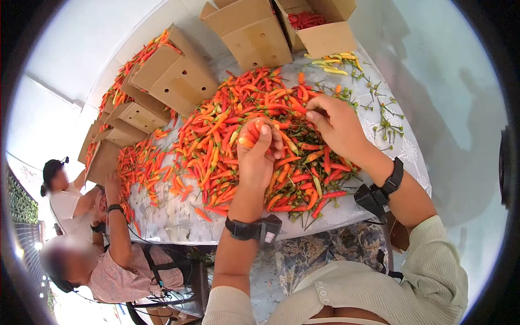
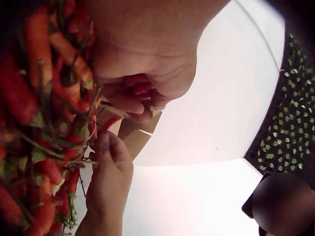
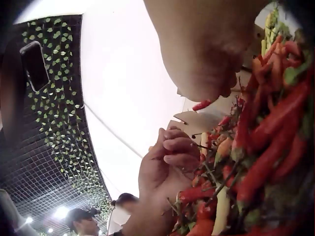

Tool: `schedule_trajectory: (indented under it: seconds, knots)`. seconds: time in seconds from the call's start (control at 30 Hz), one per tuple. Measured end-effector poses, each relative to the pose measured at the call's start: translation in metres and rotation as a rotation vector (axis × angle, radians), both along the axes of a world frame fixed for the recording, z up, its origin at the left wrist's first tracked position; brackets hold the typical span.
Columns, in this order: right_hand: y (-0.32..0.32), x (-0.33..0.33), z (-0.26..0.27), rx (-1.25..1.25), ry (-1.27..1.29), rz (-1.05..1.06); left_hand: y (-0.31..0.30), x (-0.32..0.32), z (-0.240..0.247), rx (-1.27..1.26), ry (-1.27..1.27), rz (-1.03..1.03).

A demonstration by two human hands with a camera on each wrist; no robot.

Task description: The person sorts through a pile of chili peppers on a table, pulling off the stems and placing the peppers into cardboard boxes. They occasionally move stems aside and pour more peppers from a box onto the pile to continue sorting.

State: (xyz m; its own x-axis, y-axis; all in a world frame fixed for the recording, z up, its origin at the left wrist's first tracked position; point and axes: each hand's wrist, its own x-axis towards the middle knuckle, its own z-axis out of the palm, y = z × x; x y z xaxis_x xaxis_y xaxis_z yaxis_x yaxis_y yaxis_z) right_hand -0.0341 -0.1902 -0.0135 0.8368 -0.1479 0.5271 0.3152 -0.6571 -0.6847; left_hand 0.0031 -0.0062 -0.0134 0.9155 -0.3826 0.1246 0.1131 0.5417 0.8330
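Over a large heap of red and orange chili peppers (image 1: 216,157), the left hand (image 1: 257,157) curls its fingers round several peppers (image 1: 248,140), its palm turned up. Just right of it, the right hand (image 1: 338,127) pinches a red pepper (image 1: 298,106) between thumb and fingers above the heap. In the left wrist view, red shows inside the curled left hand (image 2: 142,64), and the right hand (image 2: 108,182) has a red pepper (image 2: 111,122) at its fingertips. The right wrist view shows a red pepper tip (image 3: 201,105) sticking out below the right hand (image 3: 206,64).
Cardboard boxes (image 1: 179,76) line the table's far side, one holding red peppers (image 1: 306,20). Yellow peppers (image 1: 336,71) and loose green stems (image 1: 387,127) lie at the right on the white tablecloth (image 1: 411,162). Two other people (image 1: 130,271) are at the left.
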Motion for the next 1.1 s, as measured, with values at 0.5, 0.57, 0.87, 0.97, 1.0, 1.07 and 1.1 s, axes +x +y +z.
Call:
schedule_trajectory:
  seconds: [0.5, 0.57, 0.87, 0.97, 1.0, 1.07, 1.1]
  knots:
    - [0.014, -0.010, 0.007, 0.351, 0.081, 0.248, -0.001, -0.006, 0.005, 0.259, -0.083, -0.019]
    - [0.008, -0.002, 0.001, 0.369, 0.086, 0.218, -0.003, -0.005, 0.007, 0.245, -0.086, -0.019]
    - [0.000, 0.011, -0.014, 0.555, 0.017, 0.172, -0.001, -0.003, 0.000, 0.202, -0.074, -0.019]
    - [-0.001, 0.017, -0.023, 0.464, -0.014, 0.108, 0.000, -0.003, -0.001, 0.229, -0.068, -0.037]
    - [0.002, 0.016, -0.019, 0.447, -0.012, 0.084, 0.000, -0.003, 0.001, 0.254, -0.075, -0.038]
    - [0.000, 0.012, -0.009, 0.392, 0.055, 0.091, 0.000, -0.004, 0.005, 0.361, -0.077, -0.013]
    - [-0.003, 0.012, -0.006, 0.342, 0.064, 0.097, -0.001, -0.007, 0.010, 0.391, -0.081, -0.011]
